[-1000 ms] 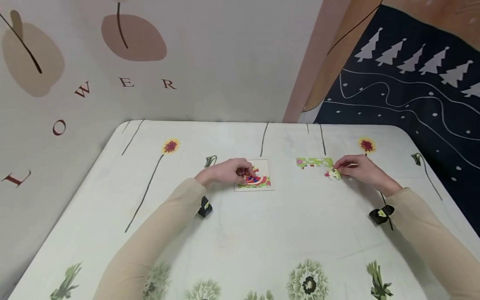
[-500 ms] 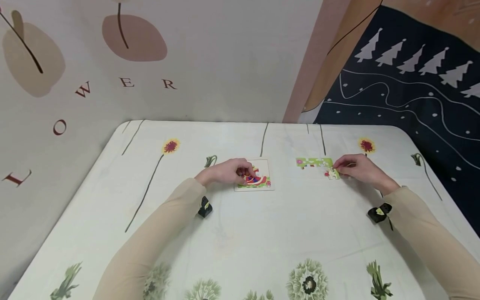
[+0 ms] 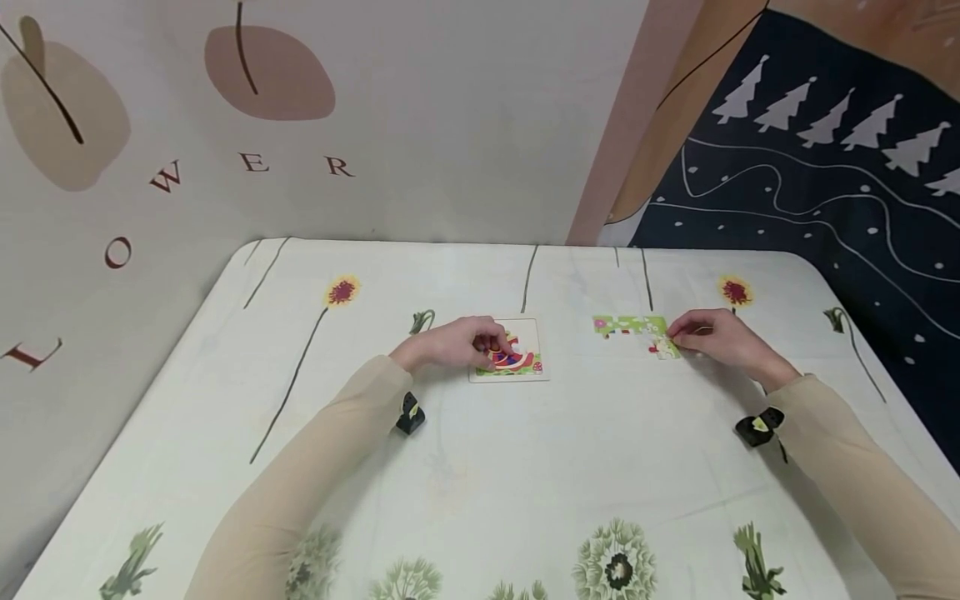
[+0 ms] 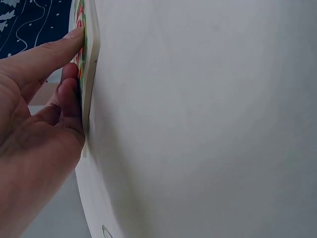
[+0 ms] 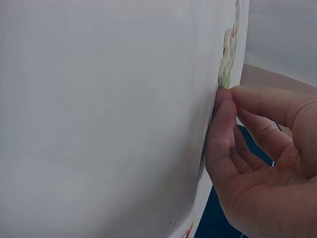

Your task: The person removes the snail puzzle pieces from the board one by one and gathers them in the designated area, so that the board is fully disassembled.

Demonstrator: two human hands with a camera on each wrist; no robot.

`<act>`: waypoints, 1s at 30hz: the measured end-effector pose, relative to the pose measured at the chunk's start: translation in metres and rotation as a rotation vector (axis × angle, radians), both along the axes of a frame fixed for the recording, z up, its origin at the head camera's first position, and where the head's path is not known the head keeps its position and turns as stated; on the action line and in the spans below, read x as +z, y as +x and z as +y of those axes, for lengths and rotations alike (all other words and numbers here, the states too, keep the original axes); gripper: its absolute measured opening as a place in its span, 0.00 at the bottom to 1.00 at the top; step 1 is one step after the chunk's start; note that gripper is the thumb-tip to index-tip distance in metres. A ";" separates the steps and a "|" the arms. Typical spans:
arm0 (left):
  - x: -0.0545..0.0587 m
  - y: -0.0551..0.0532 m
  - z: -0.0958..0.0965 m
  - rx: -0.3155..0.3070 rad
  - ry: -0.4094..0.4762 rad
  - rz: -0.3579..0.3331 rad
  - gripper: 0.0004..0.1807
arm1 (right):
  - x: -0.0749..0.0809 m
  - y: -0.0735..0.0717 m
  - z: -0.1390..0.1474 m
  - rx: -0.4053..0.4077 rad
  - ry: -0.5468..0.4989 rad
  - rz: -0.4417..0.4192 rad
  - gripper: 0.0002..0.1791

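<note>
The left hand [image 3: 457, 342], digits bent and slightly apart, rests on the puzzle board [image 3: 532, 335] beneath it. The right hand [image 3: 716, 340] pinches a puzzle piece [image 3: 666, 349] at its fingertips, just beside a strip of pieces [image 3: 633, 323].

The left grip [image 3: 455, 340], a bare hand in a beige sleeve [image 3: 303, 471], rests on a thin, square picture board [image 3: 527, 352] printed red and green. The right grip [image 3: 722, 340] pinches a small green-and-white jigsaw piece [image 3: 665, 348] by the right end of a green puzzle strip [image 3: 630, 323] on the white, flower-printed table [image 3: 562, 450].
</note>
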State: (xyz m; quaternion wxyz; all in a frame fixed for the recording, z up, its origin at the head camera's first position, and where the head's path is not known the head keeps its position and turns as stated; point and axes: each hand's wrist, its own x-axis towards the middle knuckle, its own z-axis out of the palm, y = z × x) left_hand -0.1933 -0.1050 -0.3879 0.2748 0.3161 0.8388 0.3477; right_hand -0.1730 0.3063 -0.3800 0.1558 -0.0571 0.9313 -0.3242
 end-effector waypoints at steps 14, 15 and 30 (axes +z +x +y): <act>0.000 0.013 -0.001 0.050 -0.052 0.100 0.15 | 0.006 0.008 -0.023 -0.024 -0.079 0.068 0.14; 0.000 0.014 -0.001 0.051 -0.049 0.109 0.15 | 0.007 0.008 -0.026 -0.021 -0.088 0.070 0.14; 0.002 0.013 -0.019 0.084 0.024 0.115 0.14 | 0.008 0.004 -0.071 0.109 -0.202 0.102 0.12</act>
